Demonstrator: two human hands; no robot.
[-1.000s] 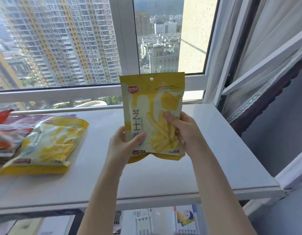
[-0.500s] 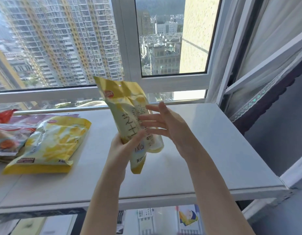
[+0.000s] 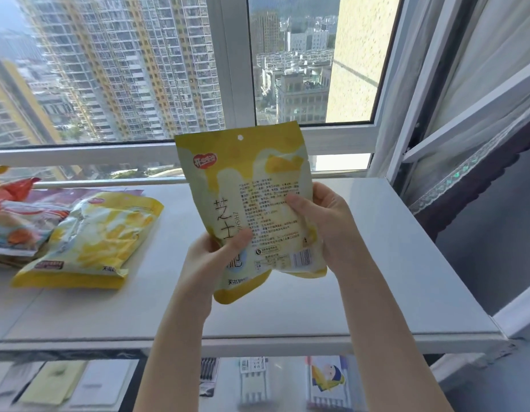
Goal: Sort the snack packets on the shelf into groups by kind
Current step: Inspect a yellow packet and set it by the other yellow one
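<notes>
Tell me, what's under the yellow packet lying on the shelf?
The yellow packet lies partly on red and orange packets at its left; the rest sits on the white shelf. What's directly beneath is covered.

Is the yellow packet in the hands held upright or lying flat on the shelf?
Upright. The yellow packet is lifted off the shelf, hang hole at top, with left hand and right hand gripping its lower part.

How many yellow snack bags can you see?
2. One yellow bag is held upright in both hands, left hand and right hand. The other yellow bag lies on the shelf at the left. More could hide under that pile.
</notes>
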